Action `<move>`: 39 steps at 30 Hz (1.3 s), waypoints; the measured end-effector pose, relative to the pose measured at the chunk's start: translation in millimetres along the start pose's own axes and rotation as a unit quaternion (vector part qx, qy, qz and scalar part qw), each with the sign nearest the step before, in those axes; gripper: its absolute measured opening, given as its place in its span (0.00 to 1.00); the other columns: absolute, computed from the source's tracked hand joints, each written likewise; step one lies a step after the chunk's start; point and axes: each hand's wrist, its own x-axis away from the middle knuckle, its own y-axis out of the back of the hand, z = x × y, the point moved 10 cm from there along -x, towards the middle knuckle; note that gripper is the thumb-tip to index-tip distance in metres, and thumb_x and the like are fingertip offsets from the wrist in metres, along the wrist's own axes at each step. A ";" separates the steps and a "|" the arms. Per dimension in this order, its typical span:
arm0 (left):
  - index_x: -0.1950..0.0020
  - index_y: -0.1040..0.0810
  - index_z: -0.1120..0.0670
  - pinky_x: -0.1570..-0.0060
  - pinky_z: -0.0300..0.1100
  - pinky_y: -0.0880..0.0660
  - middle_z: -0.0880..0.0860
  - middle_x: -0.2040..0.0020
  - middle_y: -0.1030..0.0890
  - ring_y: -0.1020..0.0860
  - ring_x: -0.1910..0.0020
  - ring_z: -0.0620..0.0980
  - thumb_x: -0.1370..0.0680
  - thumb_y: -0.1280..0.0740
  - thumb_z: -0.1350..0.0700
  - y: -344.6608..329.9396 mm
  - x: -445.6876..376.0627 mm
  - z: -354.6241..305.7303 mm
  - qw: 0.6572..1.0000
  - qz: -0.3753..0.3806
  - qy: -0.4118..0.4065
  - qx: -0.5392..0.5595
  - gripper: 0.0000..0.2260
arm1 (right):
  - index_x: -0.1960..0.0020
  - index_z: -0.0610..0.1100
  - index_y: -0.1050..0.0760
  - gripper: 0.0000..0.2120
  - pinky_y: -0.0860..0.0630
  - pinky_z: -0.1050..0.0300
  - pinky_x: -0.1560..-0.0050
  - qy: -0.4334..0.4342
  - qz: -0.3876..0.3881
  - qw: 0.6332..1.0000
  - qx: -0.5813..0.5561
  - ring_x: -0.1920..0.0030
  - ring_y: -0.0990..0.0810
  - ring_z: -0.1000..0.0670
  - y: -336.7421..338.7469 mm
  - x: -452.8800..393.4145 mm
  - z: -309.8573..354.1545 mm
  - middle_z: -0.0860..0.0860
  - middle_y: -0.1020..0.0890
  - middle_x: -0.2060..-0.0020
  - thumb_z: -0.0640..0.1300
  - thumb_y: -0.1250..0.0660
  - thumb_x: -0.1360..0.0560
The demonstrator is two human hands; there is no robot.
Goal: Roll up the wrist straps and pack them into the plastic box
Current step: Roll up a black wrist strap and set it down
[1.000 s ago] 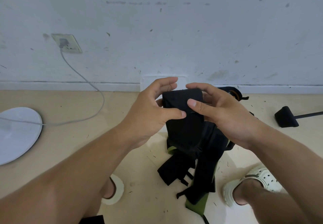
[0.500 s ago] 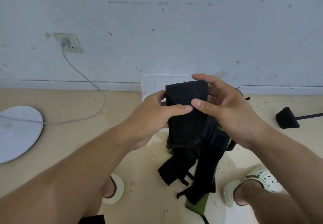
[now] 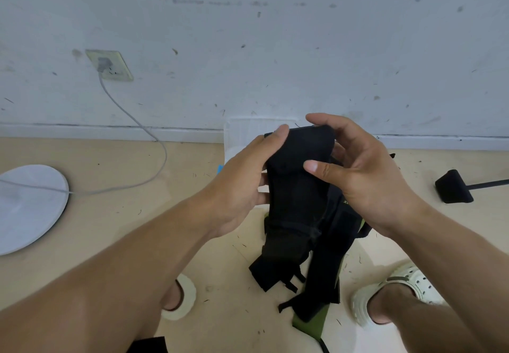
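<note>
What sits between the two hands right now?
In the head view, the black wrist strap fills the gap: the left hand grips its left edge, the right hand its top and right side, and its tail hangs floorward.

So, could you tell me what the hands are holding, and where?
Both the left hand and right hand grip the black wrist strap by its folded top end.
</note>
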 end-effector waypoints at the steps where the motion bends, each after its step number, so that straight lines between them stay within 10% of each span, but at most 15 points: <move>1: 0.34 0.19 0.46 0.39 0.54 0.19 0.49 0.40 0.14 0.16 0.40 0.52 0.18 0.39 0.37 0.5 -0.1 1.3 1.000 -0.002 0.006 0.011 0.20 | 0.33 0.55 0.22 0.27 0.19 0.46 0.37 0.004 0.000 1.000 -0.002 0.36 0.19 0.49 -0.6 0.5 1.0 0.55 0.16 0.41 0.30 0.26 0.25; 5: 0.34 0.18 0.48 0.41 0.53 0.18 0.51 0.41 0.14 0.15 0.41 0.54 0.18 0.36 0.41 1.8 -0.8 4.8 0.999 -0.002 0.025 0.042 0.18 | 0.38 0.51 0.21 0.24 0.18 0.59 0.47 0.019 0.010 1.000 -0.016 0.40 0.17 0.50 -4.9 2.1 5.1 0.52 0.15 0.45 0.27 0.27 0.26; 24: 0.34 0.18 0.52 0.37 0.53 0.21 0.51 0.40 0.14 0.17 0.39 0.53 0.18 0.34 0.46 3.4 -2.7 3.0 1.000 -0.015 0.014 0.024 0.16 | 0.45 0.47 0.19 0.23 0.19 0.59 0.47 0.015 0.018 1.000 -0.017 0.38 0.18 0.49 -5.3 0.3 5.2 0.48 0.15 0.43 0.21 0.28 0.29; 31: 0.35 0.19 0.53 0.40 0.52 0.19 0.51 0.42 0.14 0.16 0.42 0.50 0.20 0.29 0.52 13.0 -4.0 -6.9 0.998 -0.048 -0.025 0.024 0.14 | 0.33 0.55 0.22 0.26 0.24 0.47 0.32 -0.056 0.036 0.998 0.014 0.35 0.19 0.53 -3.5 1.8 -3.4 0.56 0.17 0.37 0.44 0.23 0.29; 39: 0.36 0.19 0.52 0.41 0.51 0.18 0.51 0.46 0.15 0.16 0.45 0.50 0.23 0.26 0.58 14.3 -3.8 -10.4 0.997 -0.053 -0.044 0.029 0.15 | 0.31 0.55 0.23 0.26 0.19 0.48 0.41 -0.149 0.037 0.987 -0.049 0.39 0.16 0.49 -4.4 2.6 -19.8 0.50 0.16 0.39 0.55 0.28 0.29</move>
